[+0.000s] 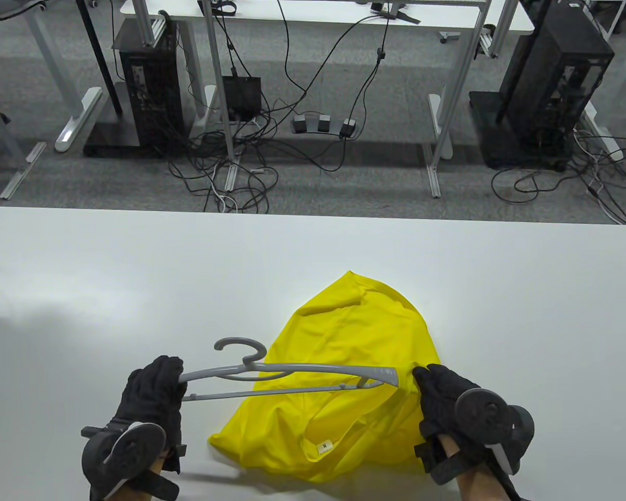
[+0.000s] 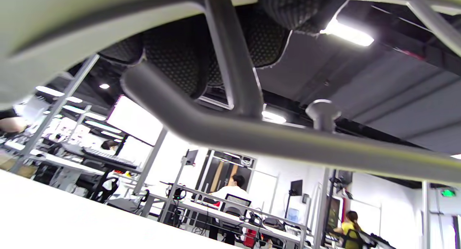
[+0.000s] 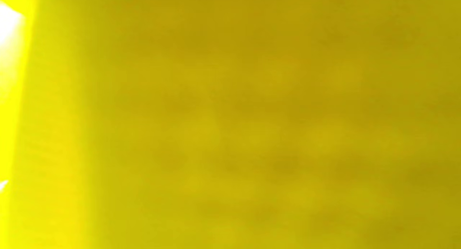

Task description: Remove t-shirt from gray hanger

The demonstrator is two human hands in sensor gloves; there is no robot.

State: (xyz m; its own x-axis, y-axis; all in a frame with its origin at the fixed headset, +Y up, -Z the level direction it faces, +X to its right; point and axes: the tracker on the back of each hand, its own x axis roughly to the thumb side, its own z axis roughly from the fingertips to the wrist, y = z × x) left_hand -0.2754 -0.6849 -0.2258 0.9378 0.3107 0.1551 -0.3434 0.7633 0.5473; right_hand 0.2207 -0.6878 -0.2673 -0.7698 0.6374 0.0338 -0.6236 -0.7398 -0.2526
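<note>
Yellow t-shirt (image 1: 344, 339) lies crumpled on white tabletop (image 1: 135, 271), near front edge, between both hands. Gray hanger (image 1: 292, 373) raised above shirt, hook pointing away, right tip over shirt's right side. Left hand (image 1: 154, 396) grips hanger's left end, fingers (image 2: 180, 58) curled around bar. Right hand (image 1: 441, 399) rests on shirt's right edge; grip unclear. Right wrist view: only blurred yellow cloth.
</note>
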